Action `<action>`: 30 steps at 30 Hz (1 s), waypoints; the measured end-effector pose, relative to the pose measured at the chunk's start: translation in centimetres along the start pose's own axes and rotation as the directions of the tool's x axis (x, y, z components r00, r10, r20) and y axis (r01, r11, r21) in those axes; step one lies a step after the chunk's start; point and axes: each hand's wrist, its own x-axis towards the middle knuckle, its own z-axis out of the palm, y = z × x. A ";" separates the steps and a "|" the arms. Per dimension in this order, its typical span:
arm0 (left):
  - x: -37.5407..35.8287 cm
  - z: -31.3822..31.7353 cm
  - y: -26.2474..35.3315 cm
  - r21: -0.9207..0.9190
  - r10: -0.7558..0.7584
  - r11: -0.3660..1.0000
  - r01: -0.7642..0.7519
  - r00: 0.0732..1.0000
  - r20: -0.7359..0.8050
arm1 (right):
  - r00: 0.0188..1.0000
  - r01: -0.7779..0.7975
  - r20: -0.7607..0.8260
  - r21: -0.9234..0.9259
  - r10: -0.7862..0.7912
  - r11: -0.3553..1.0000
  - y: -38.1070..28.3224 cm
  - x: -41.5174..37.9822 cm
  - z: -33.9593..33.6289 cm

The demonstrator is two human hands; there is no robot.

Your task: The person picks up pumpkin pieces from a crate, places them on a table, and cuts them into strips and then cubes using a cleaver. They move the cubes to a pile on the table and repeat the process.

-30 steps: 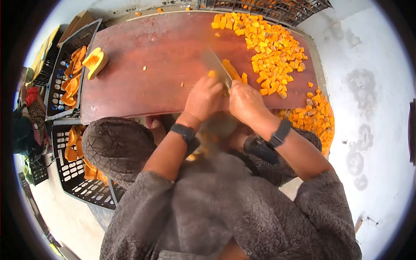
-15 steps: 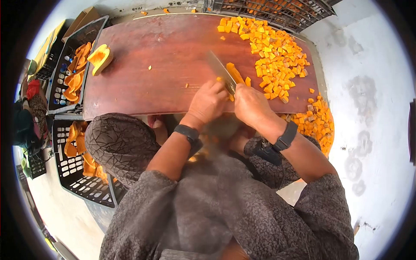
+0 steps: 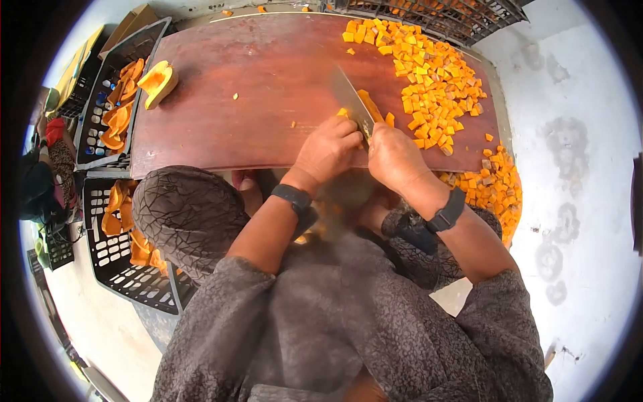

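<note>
My right hand (image 3: 400, 159) is wrapped round the handle of a kitchen knife (image 3: 353, 100), whose wide blade points away from me across the red-brown table. Close to the blade's left side, my left hand (image 3: 327, 151) has its fingers curled on a pumpkin piece (image 3: 342, 112), mostly hidden under them. An orange pumpkin strip (image 3: 370, 104) lies against the right side of the blade, with a small cut chunk (image 3: 390, 119) beside it. Farther right spreads a heap of pumpkin cubes (image 3: 435, 87). A hollowed pumpkin piece (image 3: 158, 83) rests at the table's left end.
Black crates (image 3: 100, 258) with pumpkin pieces stand left of the table (image 3: 221, 134). Another crate (image 3: 435, 21) is behind it. More cubes (image 3: 492, 187) are piled below the right front edge, near my knee. A white wall (image 3: 562, 167) bounds the right side.
The knife blade has shifted slightly and now stands a little more upright in view. Both hands stay close together at the pumpkin. The whole view has shifted a little.
</note>
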 end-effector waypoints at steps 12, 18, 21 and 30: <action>-0.3 0.3 0.2 0.009 -0.031 0.999 0.031 0.998 0.049 | 0.999 0.005 0.038 -0.030 -0.004 1.000 0.5 -0.8 0.8; 0.0 0.0 0.0 0.023 0.001 1.000 -0.001 1.000 0.004 | 1.000 -0.015 0.025 -0.031 0.016 0.999 0.3 -0.6 0.3; -0.5 0.2 0.2 0.010 0.014 1.000 -0.014 1.000 0.008 | 0.997 0.005 0.076 -0.030 -0.003 1.000 0.1 -1.6 -0.7; -0.1 0.5 0.1 0.022 -0.234 0.971 0.237 0.968 -0.091 | 0.999 -0.044 0.016 0.032 0.043 0.999 0.9 -2.2 0.6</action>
